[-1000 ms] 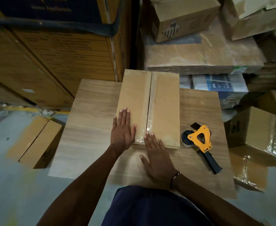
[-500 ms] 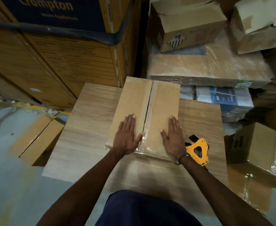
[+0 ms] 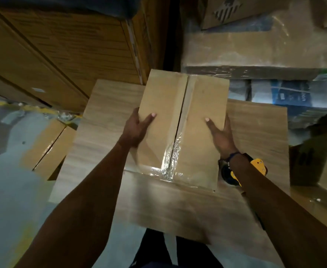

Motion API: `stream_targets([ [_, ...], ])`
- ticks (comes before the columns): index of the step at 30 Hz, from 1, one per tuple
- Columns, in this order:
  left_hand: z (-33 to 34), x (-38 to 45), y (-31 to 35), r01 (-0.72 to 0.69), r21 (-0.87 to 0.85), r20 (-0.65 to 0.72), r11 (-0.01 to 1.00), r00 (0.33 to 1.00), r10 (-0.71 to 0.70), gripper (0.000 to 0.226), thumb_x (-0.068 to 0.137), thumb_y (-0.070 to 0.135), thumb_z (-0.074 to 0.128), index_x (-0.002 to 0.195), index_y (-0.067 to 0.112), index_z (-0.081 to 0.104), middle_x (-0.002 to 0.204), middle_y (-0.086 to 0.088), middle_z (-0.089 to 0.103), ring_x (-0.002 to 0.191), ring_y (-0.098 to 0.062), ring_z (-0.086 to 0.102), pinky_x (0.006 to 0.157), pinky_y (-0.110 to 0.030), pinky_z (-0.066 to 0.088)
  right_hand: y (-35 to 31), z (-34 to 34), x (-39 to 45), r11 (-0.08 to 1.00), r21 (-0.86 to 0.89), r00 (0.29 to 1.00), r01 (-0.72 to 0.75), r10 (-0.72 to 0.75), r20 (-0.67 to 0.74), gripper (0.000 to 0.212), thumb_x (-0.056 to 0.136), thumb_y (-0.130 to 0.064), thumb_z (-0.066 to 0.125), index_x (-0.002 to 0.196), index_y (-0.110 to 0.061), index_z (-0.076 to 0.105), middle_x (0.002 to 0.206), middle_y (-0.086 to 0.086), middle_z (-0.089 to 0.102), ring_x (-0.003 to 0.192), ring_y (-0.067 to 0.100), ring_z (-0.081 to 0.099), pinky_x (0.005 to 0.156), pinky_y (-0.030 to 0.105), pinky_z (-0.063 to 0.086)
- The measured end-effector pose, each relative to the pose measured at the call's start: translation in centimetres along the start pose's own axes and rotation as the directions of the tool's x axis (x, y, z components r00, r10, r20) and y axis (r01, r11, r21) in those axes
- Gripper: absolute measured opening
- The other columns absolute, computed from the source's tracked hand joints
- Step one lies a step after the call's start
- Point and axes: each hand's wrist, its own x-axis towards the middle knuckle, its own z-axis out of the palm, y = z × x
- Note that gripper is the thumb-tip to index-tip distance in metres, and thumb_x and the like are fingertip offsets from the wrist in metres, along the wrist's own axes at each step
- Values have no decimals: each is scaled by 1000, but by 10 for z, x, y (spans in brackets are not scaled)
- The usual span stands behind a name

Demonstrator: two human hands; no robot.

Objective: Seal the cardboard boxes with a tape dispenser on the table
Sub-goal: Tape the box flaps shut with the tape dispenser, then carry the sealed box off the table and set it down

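Box: the cardboard box (image 3: 182, 128) sits on my worktop (image 3: 108, 117), clear tape along its centre seam
Left hand (image 3: 137, 128): clasps the left edge, thumb on top
Right hand (image 3: 221, 135): clasps the right edge likewise, so I can shift it squarely
Tape dispenser (image 3: 258, 167): parked just beside the box, mostly hidden under my right wrist, probably within reach for the next box

A flat brown cardboard box (image 3: 197, 122) with a clear tape strip (image 3: 180, 128) along its centre seam sits on a light wood-grain table (image 3: 104, 132). The left hand (image 3: 137, 128) grips the box's left edge, thumb on top; the right hand (image 3: 221, 132) grips the right edge likewise. A yellow-and-black tape dispenser (image 3: 258, 166) lies just beside the box, partly hidden by the right forearm.
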Motion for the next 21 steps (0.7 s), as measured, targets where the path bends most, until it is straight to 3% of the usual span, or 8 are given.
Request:
stream_targets([
  [2, -4, 3, 0, 7, -39, 65, 999, 998, -4, 62, 89, 67, 70, 137, 29, 61, 123, 12, 73, 107, -3, 71, 89, -19, 54, 3, 0, 5, 999, 45, 1000, 19, -20, 19, 85, 76, -63, 84, 148, -39, 46, 134, -15, 67, 122, 7, 64, 108, 43, 52],
  [6, -9, -2, 9, 18, -63, 161, 998, 987, -7, 51, 98, 52, 67, 138, 20, 65, 118, 11, 75, 104, 2, 71, 84, -14, 55, -5, -2, -4, 999, 41, 999, -9, 8, 32, 92, 73, -71, 81, 152, -45, 40, 136, -18, 64, 123, 8, 63, 108, 42, 52],
  [8, -12, -12, 10, 28, -53, 172, 998, 985, -19, 50, 98, 50, 67, 137, 20, 65, 117, 11, 75, 103, 1, 72, 93, -23, 57, -4, -6, -18, 1000, 30, 1000, -8, 7, 21, 90, 71, -75, 80, 149, -51, 40, 136, -20, 64, 124, 9, 62, 109, 44, 51],
  [12, -30, -38, 11, 8, -70, 186, 998, 983, 5, 46, 98, 47, 68, 136, 22, 65, 118, 10, 76, 108, -5, 72, 103, -39, 56, -8, -6, -65, 994, 95, 999, 49, -49, -5, 76, 84, -58, 79, 150, -43, 44, 136, -17, 65, 123, 4, 63, 109, 42, 52],
  [17, -68, -69, 59, -144, -115, 134, 983, 978, 158, 44, 100, 39, 68, 139, 20, 63, 115, 18, 74, 106, 7, 68, 84, -9, 51, -60, -3, -119, 970, 150, 980, 192, -181, -89, 69, 91, -45, 77, 151, -35, 44, 137, -12, 66, 124, 9, 64, 108, 45, 53],
  [21, -97, -93, 102, -260, -180, 153, 949, 945, 289, 37, 101, 39, 66, 136, 28, 61, 110, 28, 71, 104, 16, 65, 81, -3, 48, -110, -11, -160, 938, 106, 927, 331, -303, -220, 77, 90, -46, 78, 155, -34, 39, 141, -13, 63, 130, 8, 60, 113, 45, 48],
])
